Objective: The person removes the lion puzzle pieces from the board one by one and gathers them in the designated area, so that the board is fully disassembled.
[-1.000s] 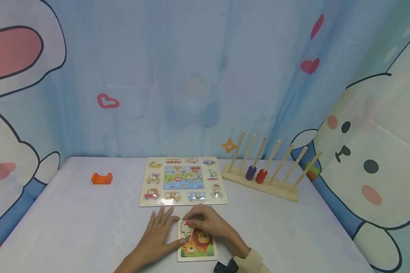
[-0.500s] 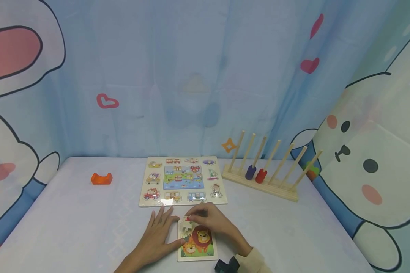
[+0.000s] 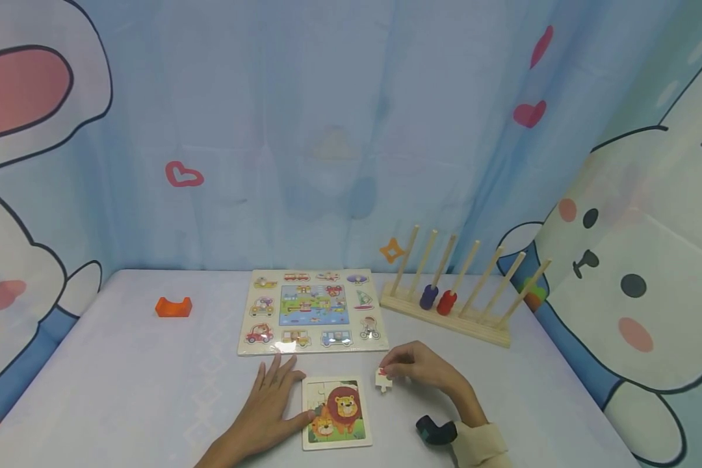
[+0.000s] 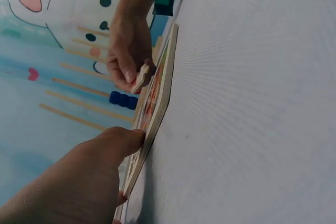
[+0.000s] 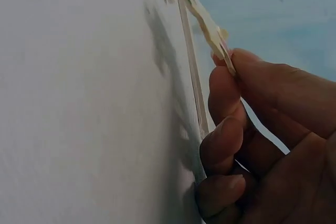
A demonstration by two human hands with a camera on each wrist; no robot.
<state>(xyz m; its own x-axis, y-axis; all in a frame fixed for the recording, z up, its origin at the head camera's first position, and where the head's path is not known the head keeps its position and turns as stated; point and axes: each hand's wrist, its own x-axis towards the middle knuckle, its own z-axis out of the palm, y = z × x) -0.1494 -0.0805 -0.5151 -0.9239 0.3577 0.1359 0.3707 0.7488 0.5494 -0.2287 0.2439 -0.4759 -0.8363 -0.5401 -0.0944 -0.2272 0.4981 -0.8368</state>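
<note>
A small wooden jigsaw puzzle [image 3: 337,437] with a lion and a smaller orange animal lies on the table; its upper left part shows bare pale board. My left hand [image 3: 269,413] steadies it, fingers spread, with the thumb over its left edge and the index finger by its upper left corner. Right of the puzzle, my right hand [image 3: 424,367] pinches a pale puzzle piece [image 3: 383,382] with a red mark between thumb and index finger. In the right wrist view the puzzle piece [image 5: 206,27] is seen edge-on, apart from the tabletop.
Behind the hands lies a larger vehicle picture board [image 3: 247,325]. To its right stands a wooden peg rack [image 3: 444,318] with blue and red beads on two pegs. An orange curved block [image 3: 173,307] sits at the back left of the white-covered table [image 3: 123,390].
My right hand has lifted the puzzle piece from the puzzle's upper left and carried it right, past the puzzle's edge. The left hand has stayed in place.
</note>
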